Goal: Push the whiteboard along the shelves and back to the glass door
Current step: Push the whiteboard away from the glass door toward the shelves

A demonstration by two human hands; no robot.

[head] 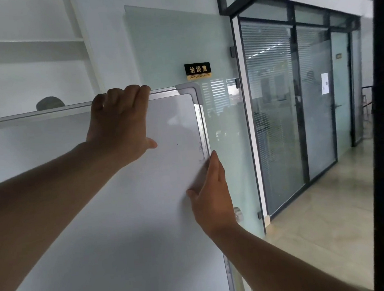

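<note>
Your two bare arms reach forward to a large whiteboard (128,220) that fills the lower left of the view. Your left hand (121,126) is hooked over the board's top edge, near its top right corner: the fingers curl over the silver frame and out of sight behind it, while the thumb lies spread on the white face. Your right hand (211,199) grips the board's right edge lower down, with the thumb on the front surface and the fingers wrapped round the frame behind.

A grey plastic cap (190,93) covers the top right corner of the board. That corner stands in front of a frosted glass door (177,44), which carries a black sign (198,70) with gold characters and the words "CONFERENCE ROOM". White shelves (26,43) rise behind the board's top edge on the left. To the right, a corridor of glass partitions (276,114) with blinds runs away over a pale tiled floor (322,238).
</note>
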